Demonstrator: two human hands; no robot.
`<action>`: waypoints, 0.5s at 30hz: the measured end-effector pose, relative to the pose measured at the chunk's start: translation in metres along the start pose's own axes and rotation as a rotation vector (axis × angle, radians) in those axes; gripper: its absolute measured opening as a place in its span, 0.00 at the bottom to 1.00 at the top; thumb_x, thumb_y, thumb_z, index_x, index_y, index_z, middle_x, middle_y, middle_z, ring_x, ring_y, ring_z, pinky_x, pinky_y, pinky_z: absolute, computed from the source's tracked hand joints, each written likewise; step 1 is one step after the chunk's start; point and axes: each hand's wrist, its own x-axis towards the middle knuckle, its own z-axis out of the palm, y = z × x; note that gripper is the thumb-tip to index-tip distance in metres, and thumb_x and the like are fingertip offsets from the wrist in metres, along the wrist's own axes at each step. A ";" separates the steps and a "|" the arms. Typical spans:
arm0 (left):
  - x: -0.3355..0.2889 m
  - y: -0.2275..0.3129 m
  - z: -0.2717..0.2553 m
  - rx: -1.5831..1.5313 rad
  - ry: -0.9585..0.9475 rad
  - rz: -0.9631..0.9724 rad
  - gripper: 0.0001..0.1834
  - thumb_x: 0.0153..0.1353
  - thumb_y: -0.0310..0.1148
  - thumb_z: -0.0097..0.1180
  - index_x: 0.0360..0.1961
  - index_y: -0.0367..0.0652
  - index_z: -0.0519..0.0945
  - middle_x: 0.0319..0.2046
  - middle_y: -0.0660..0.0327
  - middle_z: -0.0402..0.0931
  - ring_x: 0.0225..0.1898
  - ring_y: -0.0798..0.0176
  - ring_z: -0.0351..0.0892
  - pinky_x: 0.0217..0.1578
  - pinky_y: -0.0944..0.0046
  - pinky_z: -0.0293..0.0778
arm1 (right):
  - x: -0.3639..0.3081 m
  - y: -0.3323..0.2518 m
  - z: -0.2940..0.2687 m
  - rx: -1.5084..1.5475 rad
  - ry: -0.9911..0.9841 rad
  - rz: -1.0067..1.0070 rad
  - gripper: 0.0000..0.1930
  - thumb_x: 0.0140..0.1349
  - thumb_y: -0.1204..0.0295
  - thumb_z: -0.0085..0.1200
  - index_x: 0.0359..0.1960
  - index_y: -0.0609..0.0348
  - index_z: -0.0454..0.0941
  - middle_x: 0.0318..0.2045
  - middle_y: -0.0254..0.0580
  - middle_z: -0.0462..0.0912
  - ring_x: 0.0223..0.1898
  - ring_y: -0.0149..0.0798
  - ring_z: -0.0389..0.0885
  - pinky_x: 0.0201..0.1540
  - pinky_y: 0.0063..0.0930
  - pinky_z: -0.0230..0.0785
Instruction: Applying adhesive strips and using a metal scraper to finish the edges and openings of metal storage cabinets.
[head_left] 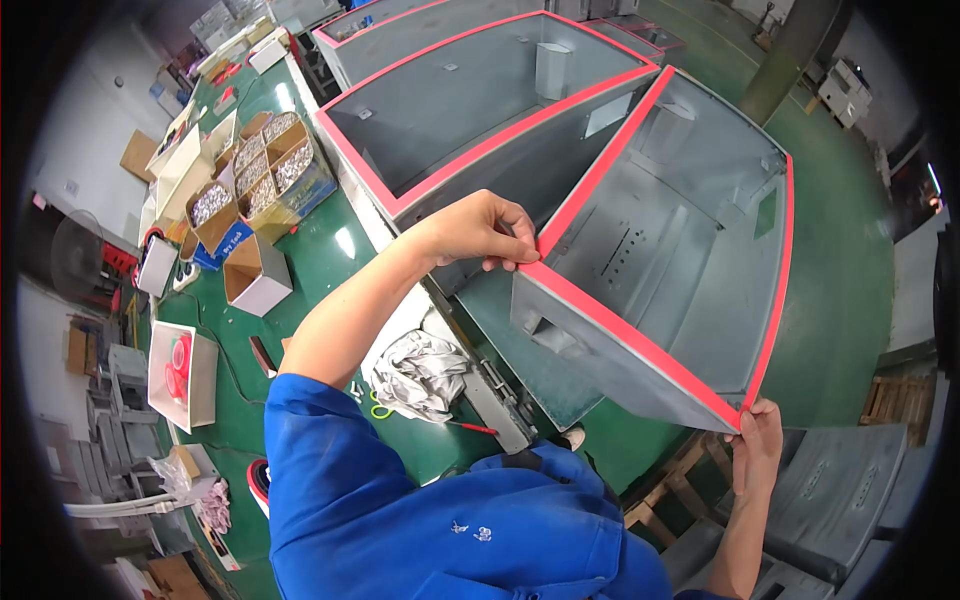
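A grey metal box (640, 366), open at the top, has red tape (640, 347) along its rim. My left hand (487, 232) is closed at the box's left corner, thumb and forefinger pinching the tape there. At the near right corner, my right hand (758, 447) has its fingers bent around the rim, touching the taped edge. Inside the box, a row of small dark holes shows on one wall. Beside it, farther left, stands a second grey metal box (440, 130) with the same red edging. Both fingertips are partly hidden by the corners.
Left lies a green worktable (330, 300) with a divided cardboard box of small metal parts (262, 165), a white bin with red tape rolls (185, 375), a white rag (420, 372) and green-handled scissors (380, 408). Grey metal panels (835, 495) are stacked at the lower right; a pillar (790, 70) stands beyond.
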 end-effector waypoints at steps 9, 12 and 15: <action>0.003 0.001 -0.004 0.009 -0.049 0.016 0.04 0.49 0.26 0.61 0.22 0.36 0.79 0.30 0.64 0.71 0.22 0.77 0.69 0.19 0.78 0.64 | -0.001 -0.007 0.010 -0.036 -0.008 0.008 0.08 0.58 0.72 0.51 0.34 0.55 0.64 0.28 0.30 0.70 0.27 0.25 0.69 0.28 0.18 0.63; 0.004 0.001 -0.005 0.032 -0.061 0.031 0.05 0.49 0.26 0.61 0.22 0.37 0.79 0.30 0.64 0.71 0.23 0.77 0.69 0.19 0.78 0.64 | -0.001 -0.007 0.009 -0.033 -0.012 -0.001 0.08 0.58 0.72 0.51 0.34 0.55 0.64 0.28 0.30 0.70 0.27 0.24 0.69 0.27 0.17 0.63; 0.003 0.002 -0.005 0.039 -0.060 0.037 0.05 0.48 0.27 0.61 0.22 0.37 0.79 0.30 0.65 0.71 0.23 0.77 0.69 0.19 0.78 0.64 | -0.001 -0.005 0.009 -0.033 -0.005 -0.007 0.08 0.58 0.72 0.52 0.34 0.55 0.64 0.28 0.30 0.70 0.27 0.24 0.69 0.27 0.17 0.63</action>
